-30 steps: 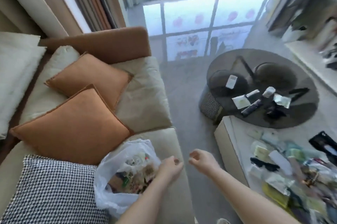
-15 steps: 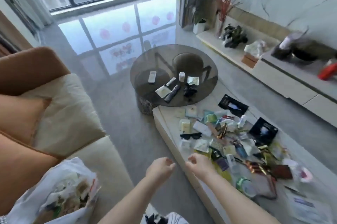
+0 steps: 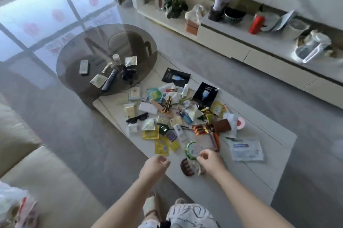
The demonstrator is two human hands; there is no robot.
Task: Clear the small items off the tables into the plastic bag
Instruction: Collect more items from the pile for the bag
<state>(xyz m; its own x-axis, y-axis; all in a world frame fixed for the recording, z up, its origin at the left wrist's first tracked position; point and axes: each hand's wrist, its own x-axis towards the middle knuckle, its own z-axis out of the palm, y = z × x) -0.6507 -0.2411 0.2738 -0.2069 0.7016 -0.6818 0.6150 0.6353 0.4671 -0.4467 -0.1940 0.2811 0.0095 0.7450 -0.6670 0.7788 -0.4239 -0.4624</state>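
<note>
My left hand and right hand hover loosely curled and empty over the white table's near edge, by the brown hair clip. The plastic bag sits off left on the sofa. A hurried grab risks knocking the clip or the green-rimmed lid off that edge, I think.

Both bare forearms reach forward, side by side. The left hand hangs loosely curled, holding nothing; the right hand has thumb and fingertips drawn together, palm down.
</note>
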